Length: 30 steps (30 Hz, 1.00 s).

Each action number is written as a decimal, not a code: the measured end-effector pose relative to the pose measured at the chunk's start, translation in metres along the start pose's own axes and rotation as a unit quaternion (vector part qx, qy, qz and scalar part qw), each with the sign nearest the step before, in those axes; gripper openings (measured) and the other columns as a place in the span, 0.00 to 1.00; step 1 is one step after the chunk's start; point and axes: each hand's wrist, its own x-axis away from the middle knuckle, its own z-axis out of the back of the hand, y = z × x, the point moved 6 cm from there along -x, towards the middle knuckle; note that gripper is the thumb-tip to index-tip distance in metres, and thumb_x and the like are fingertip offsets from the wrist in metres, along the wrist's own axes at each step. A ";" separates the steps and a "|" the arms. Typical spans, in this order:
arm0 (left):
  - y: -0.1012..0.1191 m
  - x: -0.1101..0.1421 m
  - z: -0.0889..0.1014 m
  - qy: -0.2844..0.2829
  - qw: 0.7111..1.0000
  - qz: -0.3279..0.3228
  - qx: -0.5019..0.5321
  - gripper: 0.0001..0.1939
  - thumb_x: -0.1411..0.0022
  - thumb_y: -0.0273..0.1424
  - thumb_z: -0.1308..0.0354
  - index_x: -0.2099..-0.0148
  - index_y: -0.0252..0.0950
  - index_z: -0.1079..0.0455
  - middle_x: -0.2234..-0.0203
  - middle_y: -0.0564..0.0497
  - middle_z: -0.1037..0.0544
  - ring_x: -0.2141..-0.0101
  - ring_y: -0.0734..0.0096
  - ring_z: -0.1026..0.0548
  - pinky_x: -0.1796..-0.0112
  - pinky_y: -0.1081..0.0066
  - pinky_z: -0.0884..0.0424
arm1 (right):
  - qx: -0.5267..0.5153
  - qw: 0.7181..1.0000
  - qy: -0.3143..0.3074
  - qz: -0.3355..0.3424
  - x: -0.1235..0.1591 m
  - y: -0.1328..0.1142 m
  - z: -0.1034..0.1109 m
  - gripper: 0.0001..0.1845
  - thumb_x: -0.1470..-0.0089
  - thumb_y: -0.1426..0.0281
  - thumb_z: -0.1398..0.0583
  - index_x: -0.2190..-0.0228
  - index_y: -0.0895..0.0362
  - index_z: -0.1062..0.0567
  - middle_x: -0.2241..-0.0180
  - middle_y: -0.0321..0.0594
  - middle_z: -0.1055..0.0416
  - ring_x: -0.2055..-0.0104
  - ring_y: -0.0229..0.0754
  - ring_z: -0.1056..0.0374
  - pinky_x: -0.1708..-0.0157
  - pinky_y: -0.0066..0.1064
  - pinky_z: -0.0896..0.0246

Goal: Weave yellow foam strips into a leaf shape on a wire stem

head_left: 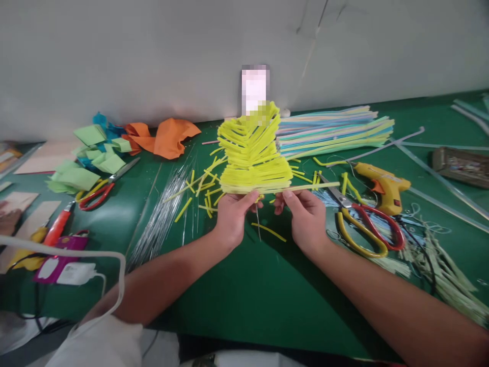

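In front of me is a bright yellow piece built from rows of pipe cleaners [254, 153], held upright above the table. My left hand [235, 214] is closed on its lower left edge, thumb on top. Along the bottom edge runs a paler yellow pipe cleaner [315, 187], which my right hand [305, 214] pinches between thumb and fingers; its free end sticks out to the right. A thin wire [259, 224] hangs below the piece near my left fingers. Short yellow cut pieces [208, 201] lie scattered around it.
Red-and-yellow scissors [367, 224] and a yellow glue gun [384, 186] lie at the right, near pastel pipe cleaners [340, 130]. Clear wires [164, 209], orange paper [173, 137] and other scissors [103, 191] are at the left. Another person's hand [8, 221] shows at the left edge.
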 end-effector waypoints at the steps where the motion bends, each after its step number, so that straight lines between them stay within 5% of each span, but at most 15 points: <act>1: 0.000 0.001 -0.001 -0.006 1.000 0.002 -0.002 0.11 0.51 0.36 0.30 0.67 0.35 0.23 0.76 0.53 0.22 0.78 0.78 0.29 0.75 0.75 0.35 | 0.001 1.000 -0.002 0.005 0.000 -0.001 0.000 0.13 0.46 0.59 0.36 0.76 0.54 0.25 0.77 0.35 0.26 0.77 0.37 0.33 0.74 0.32 0.35; 9: 0.000 0.003 -0.003 -0.033 0.999 -0.002 -0.017 0.12 0.50 0.37 0.30 0.68 0.34 0.24 0.77 0.53 0.23 0.78 0.78 0.29 0.75 0.75 0.35 | -0.015 1.000 0.008 0.011 -0.001 -0.003 0.001 0.13 0.46 0.60 0.35 0.76 0.54 0.27 0.78 0.32 0.28 0.78 0.35 0.35 0.74 0.31 0.37; 20: 0.000 0.008 -0.004 -0.020 0.999 -0.012 -0.045 0.13 0.50 0.38 0.30 0.68 0.34 0.23 0.78 0.51 0.23 0.77 0.75 0.28 0.75 0.73 0.34 | 0.032 0.993 0.106 0.042 -0.001 -0.014 0.010 0.20 0.55 0.59 0.30 0.77 0.52 0.36 0.80 0.29 0.35 0.80 0.35 0.39 0.77 0.32 0.40; 30: 0.003 0.009 -0.007 -0.030 0.998 -0.025 -0.043 0.12 0.48 0.37 0.30 0.66 0.34 0.23 0.77 0.52 0.23 0.77 0.76 0.27 0.75 0.74 0.34 | 0.048 0.992 0.111 0.031 -0.001 -0.009 0.012 0.13 0.54 0.62 0.31 0.67 0.55 0.24 0.72 0.33 0.28 0.77 0.34 0.37 0.76 0.30 0.38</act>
